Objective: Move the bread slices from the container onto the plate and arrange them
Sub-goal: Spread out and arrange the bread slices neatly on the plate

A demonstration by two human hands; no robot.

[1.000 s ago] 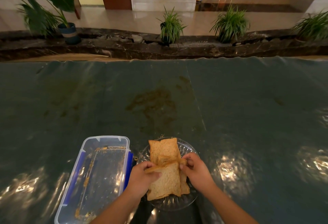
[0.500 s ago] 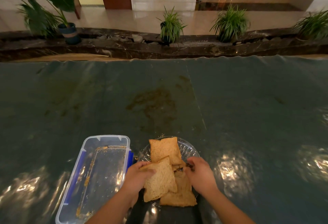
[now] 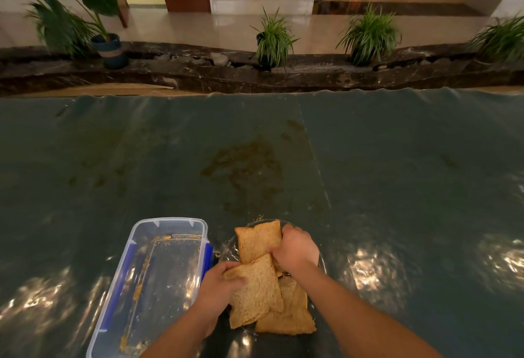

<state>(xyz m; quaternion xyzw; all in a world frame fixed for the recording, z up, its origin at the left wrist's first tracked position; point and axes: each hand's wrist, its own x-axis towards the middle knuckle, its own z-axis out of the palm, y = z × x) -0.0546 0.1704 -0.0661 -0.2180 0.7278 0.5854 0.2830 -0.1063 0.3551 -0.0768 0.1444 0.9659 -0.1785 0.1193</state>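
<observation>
Three brown bread slices lie overlapping on a clear glass plate (image 3: 228, 247) near the table's front edge. My left hand (image 3: 217, 287) grips the left edge of the top slice (image 3: 256, 292), thumb on its upper face. My right hand (image 3: 296, 250) is closed on the right edge of the far slice (image 3: 256, 240). A third slice (image 3: 289, 318) lies at the near right under the top one. The clear plastic container (image 3: 158, 272) with blue clips stands left of the plate and holds only crumbs.
A dark green glossy sheet (image 3: 397, 187) covers the table, with a brown stain (image 3: 246, 168) beyond the plate. A dark stone ledge (image 3: 198, 74) with potted plants (image 3: 273, 39) runs behind the table's far edge.
My right hand has moved away from me, from the middle of the plate to the far slice's right edge. The top slice has settled lower and my left hand still holds it.
</observation>
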